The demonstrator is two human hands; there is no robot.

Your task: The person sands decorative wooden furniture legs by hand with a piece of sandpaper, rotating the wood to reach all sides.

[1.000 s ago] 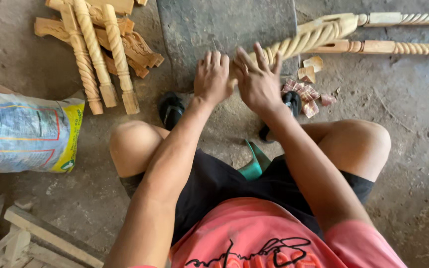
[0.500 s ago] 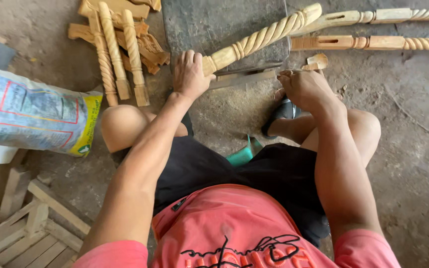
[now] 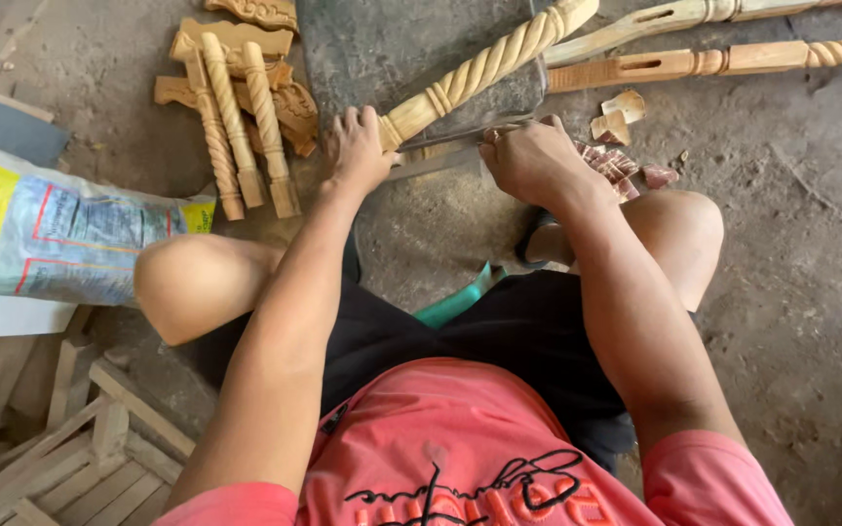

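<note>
1. My left hand (image 3: 358, 148) now grips the square end of the twisted wooden spindle (image 3: 484, 66); a second ago both hands lay flat together on the grey slab (image 3: 372, 49)
2. The spindle has swung up and now slants across the slab, its top toward the upper right
3. My right hand (image 3: 533, 161) has parted from the left and closed over a thin flat strip (image 3: 440, 156) just under the spindle's end; I cannot tell what the strip is
4. I judge the piece is freshly set for work
</note>
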